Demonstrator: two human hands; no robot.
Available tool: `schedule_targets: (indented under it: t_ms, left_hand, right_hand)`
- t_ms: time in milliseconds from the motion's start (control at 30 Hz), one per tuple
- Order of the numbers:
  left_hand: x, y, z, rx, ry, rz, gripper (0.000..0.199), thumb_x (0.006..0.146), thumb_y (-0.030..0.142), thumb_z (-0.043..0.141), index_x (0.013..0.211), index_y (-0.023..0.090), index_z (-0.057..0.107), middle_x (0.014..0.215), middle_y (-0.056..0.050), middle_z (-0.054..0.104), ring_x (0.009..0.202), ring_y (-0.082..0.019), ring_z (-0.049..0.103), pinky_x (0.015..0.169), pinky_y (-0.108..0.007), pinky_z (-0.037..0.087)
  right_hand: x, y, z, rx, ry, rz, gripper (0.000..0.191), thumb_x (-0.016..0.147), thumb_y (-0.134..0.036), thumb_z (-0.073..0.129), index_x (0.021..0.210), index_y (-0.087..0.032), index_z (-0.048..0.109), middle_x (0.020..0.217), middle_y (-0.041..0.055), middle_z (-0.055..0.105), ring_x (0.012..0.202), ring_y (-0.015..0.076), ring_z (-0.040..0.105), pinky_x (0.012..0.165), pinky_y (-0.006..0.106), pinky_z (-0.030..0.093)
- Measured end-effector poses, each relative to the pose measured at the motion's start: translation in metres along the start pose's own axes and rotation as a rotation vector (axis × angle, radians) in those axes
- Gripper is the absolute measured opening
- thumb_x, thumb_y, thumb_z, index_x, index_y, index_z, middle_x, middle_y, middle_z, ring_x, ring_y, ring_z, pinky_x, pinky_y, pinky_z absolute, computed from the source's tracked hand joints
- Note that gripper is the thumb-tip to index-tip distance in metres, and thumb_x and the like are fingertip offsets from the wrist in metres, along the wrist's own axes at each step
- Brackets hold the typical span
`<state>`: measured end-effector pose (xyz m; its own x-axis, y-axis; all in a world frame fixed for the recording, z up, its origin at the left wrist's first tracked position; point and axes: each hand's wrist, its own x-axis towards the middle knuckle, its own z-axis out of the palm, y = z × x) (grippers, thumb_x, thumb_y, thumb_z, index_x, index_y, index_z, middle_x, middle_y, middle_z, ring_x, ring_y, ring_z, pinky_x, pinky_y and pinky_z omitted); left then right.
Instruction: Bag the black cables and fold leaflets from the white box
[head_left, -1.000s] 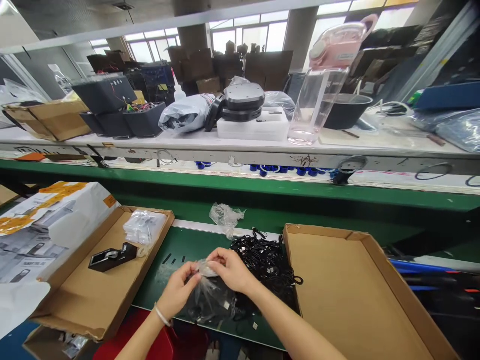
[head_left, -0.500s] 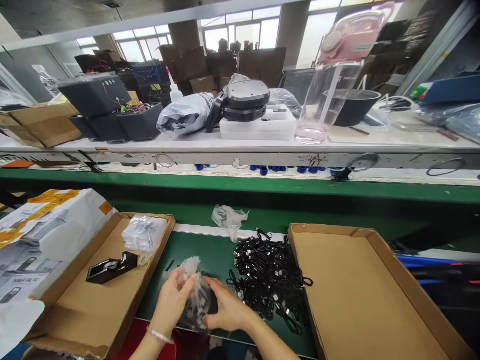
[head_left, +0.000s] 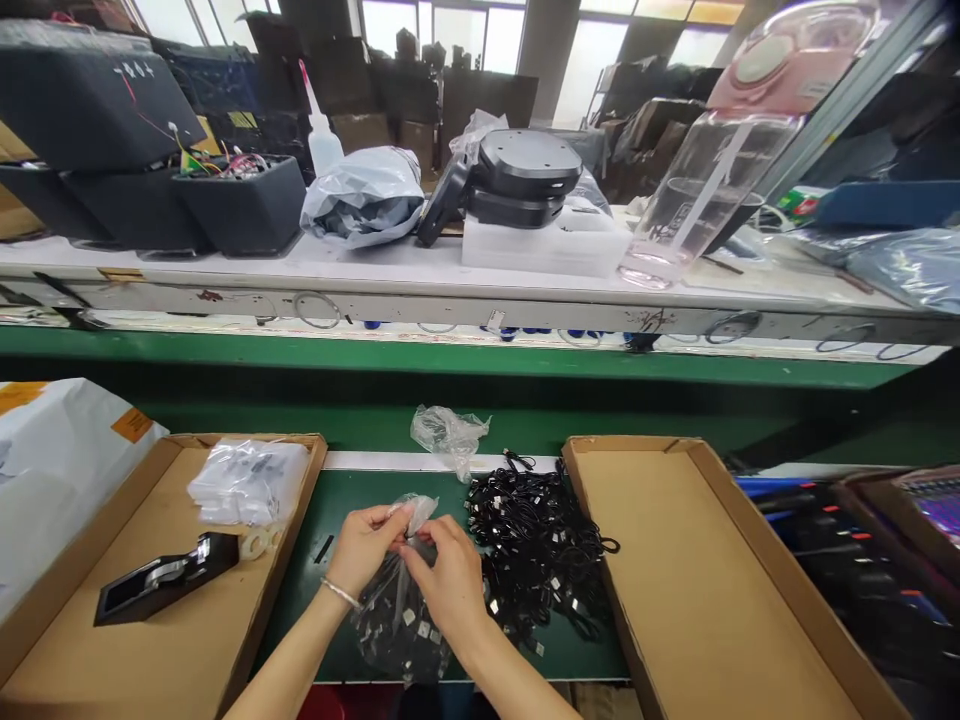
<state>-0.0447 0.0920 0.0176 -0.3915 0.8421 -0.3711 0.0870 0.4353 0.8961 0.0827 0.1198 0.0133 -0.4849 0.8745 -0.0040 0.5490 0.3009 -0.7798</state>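
Observation:
A clear plastic bag [head_left: 401, 625] with black cables and silver plugs inside rests at the front edge of the green table. Its gathered neck is pinched between the fingers of my left hand [head_left: 364, 550], which wears a bracelet. My right hand [head_left: 454, 575] grips the same neck from the other side, its fingertips close to the left ones. Just right of my hands lies a large heap of black cables [head_left: 540, 550]. Behind them is a crumpled clear bag [head_left: 448, 432].
On the left, a shallow cardboard tray [head_left: 142, 665] holds a black tape dispenser [head_left: 165, 578] and a stack of clear bags [head_left: 251, 480]. A second cardboard tray [head_left: 720, 580] stands on the right. Overhead, a shelf [head_left: 375, 275] carries a pink-lidded bottle [head_left: 705, 190] and dark housings.
Both hands have come together at the bag's neck, and the bag now hangs lower toward the table edge, its neck gathered. The head view has shifted slightly.

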Motion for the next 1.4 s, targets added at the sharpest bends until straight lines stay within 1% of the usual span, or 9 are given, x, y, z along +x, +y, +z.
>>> schedule_targets:
  t_ms: [200, 367, 567, 700, 933, 1100, 1233, 1300, 1400]
  left_hand:
    - [0.023, -0.002, 0.003, 0.107, -0.058, 0.072, 0.031, 0.079, 0.041, 0.055, 0.063, 0.014, 0.056, 0.05, 0.008, 0.046, 0.046, -0.007, 0.046, 0.047, -0.022, 0.04]
    - [0.043, -0.005, 0.004, 0.139, -0.172, 0.048, 0.03, 0.08, 0.04, 0.053, 0.067, 0.013, 0.056, 0.054, 0.007, 0.052, 0.047, -0.007, 0.051, 0.048, -0.023, 0.043]
    - [0.067, -0.009, 0.019, 0.095, -0.225, 0.056, 0.028, 0.081, 0.039, 0.052, 0.07, 0.013, 0.057, 0.062, 0.005, 0.057, 0.054, -0.008, 0.055, 0.055, -0.026, 0.047]
    - [0.077, -0.013, 0.03, 0.021, -0.229, 0.064, 0.025, 0.082, 0.037, 0.051, 0.085, 0.013, 0.058, 0.077, 0.001, 0.061, 0.063, -0.011, 0.058, 0.059, -0.028, 0.049]
    - [0.079, -0.013, 0.037, -0.143, -0.27, 0.065, 0.021, 0.083, 0.033, 0.05, 0.078, 0.013, 0.056, 0.066, 0.004, 0.056, 0.052, -0.007, 0.053, 0.051, -0.024, 0.046]
    - [0.075, -0.017, 0.037, -0.233, -0.307, 0.054, 0.025, 0.084, 0.036, 0.048, 0.078, 0.014, 0.055, 0.062, 0.006, 0.053, 0.048, -0.006, 0.05, 0.047, -0.022, 0.044]
    - [0.069, -0.023, 0.028, -0.278, -0.403, 0.106, 0.017, 0.079, 0.026, 0.057, 0.09, 0.014, 0.056, 0.083, 0.0, 0.061, 0.075, -0.013, 0.06, 0.069, -0.033, 0.05]
    - [0.065, -0.027, 0.023, -0.288, -0.464, 0.136, 0.023, 0.075, 0.021, 0.062, 0.096, 0.015, 0.056, 0.096, -0.002, 0.062, 0.091, -0.017, 0.058, 0.082, -0.041, 0.046]
    - [0.061, -0.034, 0.021, -0.266, -0.533, 0.151, 0.025, 0.075, 0.021, 0.062, 0.098, 0.015, 0.056, 0.098, -0.003, 0.062, 0.091, -0.018, 0.059, 0.084, -0.041, 0.045]
  right_hand:
    - [0.001, 0.002, -0.006, -0.149, 0.135, -0.03, 0.005, 0.079, -0.023, 0.056, 0.08, -0.018, 0.057, 0.08, 0.0032, 0.059, 0.077, 0.0195, 0.056, 0.068, 0.031, 0.042]
    - [0.007, 0.0, -0.013, -0.304, 0.108, -0.143, 0.012, 0.076, -0.014, 0.059, 0.085, -0.022, 0.059, 0.087, 0.0021, 0.06, 0.079, 0.0189, 0.055, 0.07, 0.032, 0.044]
    - [0.025, -0.003, -0.006, -0.505, 0.106, -0.011, 0.017, 0.071, -0.005, 0.058, 0.086, -0.012, 0.058, 0.084, 0.0119, 0.06, 0.079, 0.0273, 0.057, 0.07, 0.041, 0.046]
    - [0.036, 0.004, -0.008, -0.564, 0.021, 0.03, 0.021, 0.07, -0.001, 0.052, 0.087, -0.011, 0.058, 0.082, 0.0126, 0.062, 0.075, 0.0256, 0.06, 0.065, 0.035, 0.047]
    - [0.054, 0.011, -0.034, -0.493, -0.165, -0.02, 0.016, 0.074, -0.007, 0.051, 0.08, -0.017, 0.062, 0.077, 0.0065, 0.067, 0.071, 0.0181, 0.063, 0.063, 0.024, 0.044]
    - [0.051, 0.011, -0.029, -0.409, -0.123, 0.083, 0.013, 0.071, -0.011, 0.055, 0.08, -0.016, 0.063, 0.077, 0.007, 0.068, 0.07, 0.0196, 0.064, 0.063, 0.025, 0.044]
    - [0.05, 0.012, -0.024, -0.305, -0.112, 0.158, 0.018, 0.07, -0.008, 0.052, 0.08, -0.016, 0.065, 0.075, 0.0054, 0.069, 0.068, 0.0172, 0.064, 0.062, 0.022, 0.045]
    - [0.05, 0.013, -0.024, -0.242, -0.133, 0.183, 0.019, 0.068, -0.008, 0.053, 0.079, -0.016, 0.066, 0.071, 0.0037, 0.07, 0.066, 0.015, 0.065, 0.06, 0.019, 0.045]
    - [0.051, 0.015, -0.027, -0.194, -0.153, 0.218, 0.021, 0.065, -0.007, 0.054, 0.079, -0.016, 0.068, 0.073, 0.0042, 0.071, 0.067, 0.0151, 0.065, 0.06, 0.019, 0.046]
